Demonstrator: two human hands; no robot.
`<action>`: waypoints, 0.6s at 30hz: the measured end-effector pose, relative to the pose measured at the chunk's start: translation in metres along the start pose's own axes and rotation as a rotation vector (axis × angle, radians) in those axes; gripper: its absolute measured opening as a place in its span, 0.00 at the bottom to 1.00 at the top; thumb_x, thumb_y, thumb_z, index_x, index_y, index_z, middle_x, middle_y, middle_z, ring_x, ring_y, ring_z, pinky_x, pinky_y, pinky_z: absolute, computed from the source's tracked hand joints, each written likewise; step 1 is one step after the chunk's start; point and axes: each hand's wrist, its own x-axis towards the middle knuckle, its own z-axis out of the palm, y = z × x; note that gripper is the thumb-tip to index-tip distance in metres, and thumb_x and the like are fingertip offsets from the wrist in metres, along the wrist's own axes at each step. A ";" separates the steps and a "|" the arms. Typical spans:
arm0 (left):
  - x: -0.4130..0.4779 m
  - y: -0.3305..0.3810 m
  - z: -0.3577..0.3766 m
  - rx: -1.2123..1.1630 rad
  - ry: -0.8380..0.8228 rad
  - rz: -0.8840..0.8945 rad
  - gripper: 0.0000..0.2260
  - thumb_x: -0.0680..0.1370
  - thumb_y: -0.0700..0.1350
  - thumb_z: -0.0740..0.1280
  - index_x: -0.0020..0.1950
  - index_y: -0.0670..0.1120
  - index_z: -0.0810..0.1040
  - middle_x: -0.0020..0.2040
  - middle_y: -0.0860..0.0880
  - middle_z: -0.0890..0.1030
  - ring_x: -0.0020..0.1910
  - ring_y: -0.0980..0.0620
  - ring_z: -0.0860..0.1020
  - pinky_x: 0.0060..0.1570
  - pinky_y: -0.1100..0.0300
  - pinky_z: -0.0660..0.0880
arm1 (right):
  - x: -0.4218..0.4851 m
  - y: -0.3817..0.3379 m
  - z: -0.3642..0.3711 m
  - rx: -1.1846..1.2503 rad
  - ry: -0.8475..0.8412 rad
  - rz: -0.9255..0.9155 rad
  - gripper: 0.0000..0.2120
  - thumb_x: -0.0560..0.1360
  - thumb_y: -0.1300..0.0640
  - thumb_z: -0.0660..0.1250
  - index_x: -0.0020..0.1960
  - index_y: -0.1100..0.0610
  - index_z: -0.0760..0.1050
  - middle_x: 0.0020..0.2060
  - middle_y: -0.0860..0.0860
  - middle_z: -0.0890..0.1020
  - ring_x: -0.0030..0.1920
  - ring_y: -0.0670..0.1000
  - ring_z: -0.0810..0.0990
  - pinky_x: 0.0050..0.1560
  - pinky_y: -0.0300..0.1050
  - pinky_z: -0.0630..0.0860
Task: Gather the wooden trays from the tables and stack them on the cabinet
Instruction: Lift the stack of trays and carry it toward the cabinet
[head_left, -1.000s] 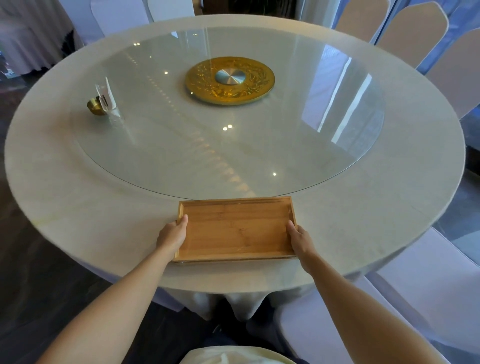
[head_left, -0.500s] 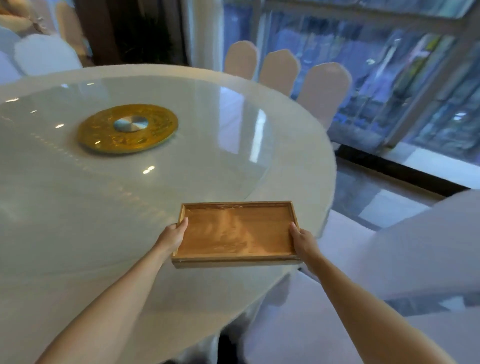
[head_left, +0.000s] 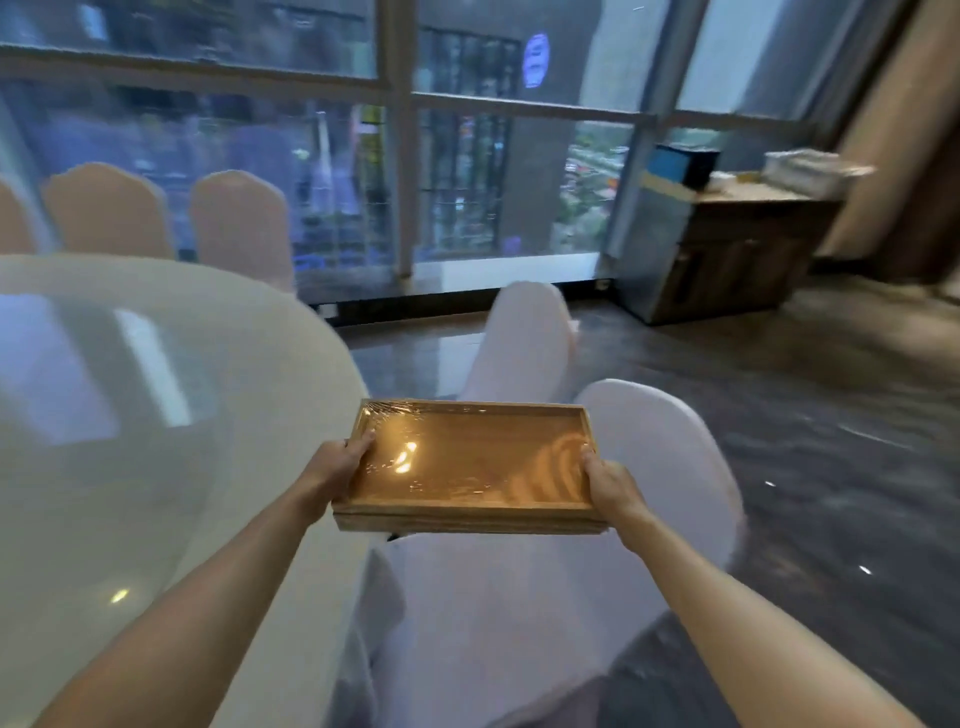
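A shallow rectangular wooden tray, wrapped in shiny clear film, is held level in the air just off the right edge of the round white table. My left hand grips its left short side. My right hand grips its right short side. A dark wooden cabinet stands at the far right by the window, with a blue box and pale stacked items on top.
Two white-covered chairs stand right under and behind the tray. More covered chairs line the table's far side. A floor-to-ceiling window fills the back. Dark glossy floor stretches toward the cabinet.
The tray has been lifted off the table and carried rightward in both hands. My view has swung right, from the table to the window, chairs and cabinet.
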 end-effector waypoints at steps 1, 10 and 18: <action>0.002 0.012 0.015 0.011 -0.035 0.026 0.15 0.80 0.52 0.58 0.39 0.45 0.74 0.46 0.43 0.75 0.36 0.49 0.73 0.34 0.61 0.68 | -0.002 0.002 -0.019 0.000 0.043 0.002 0.23 0.80 0.48 0.52 0.38 0.61 0.76 0.42 0.59 0.76 0.46 0.56 0.73 0.48 0.48 0.68; 0.000 0.110 0.181 0.112 -0.272 0.203 0.22 0.80 0.51 0.58 0.60 0.33 0.76 0.51 0.39 0.79 0.44 0.46 0.72 0.39 0.58 0.68 | -0.001 0.045 -0.178 0.118 0.399 0.076 0.26 0.80 0.51 0.53 0.57 0.74 0.74 0.55 0.66 0.79 0.61 0.65 0.75 0.56 0.52 0.71; 0.011 0.175 0.362 0.152 -0.386 0.280 0.20 0.80 0.50 0.58 0.57 0.34 0.77 0.46 0.43 0.76 0.39 0.48 0.74 0.33 0.64 0.67 | 0.059 0.116 -0.312 0.148 0.517 0.160 0.26 0.81 0.50 0.51 0.61 0.73 0.71 0.63 0.66 0.75 0.63 0.63 0.73 0.62 0.50 0.68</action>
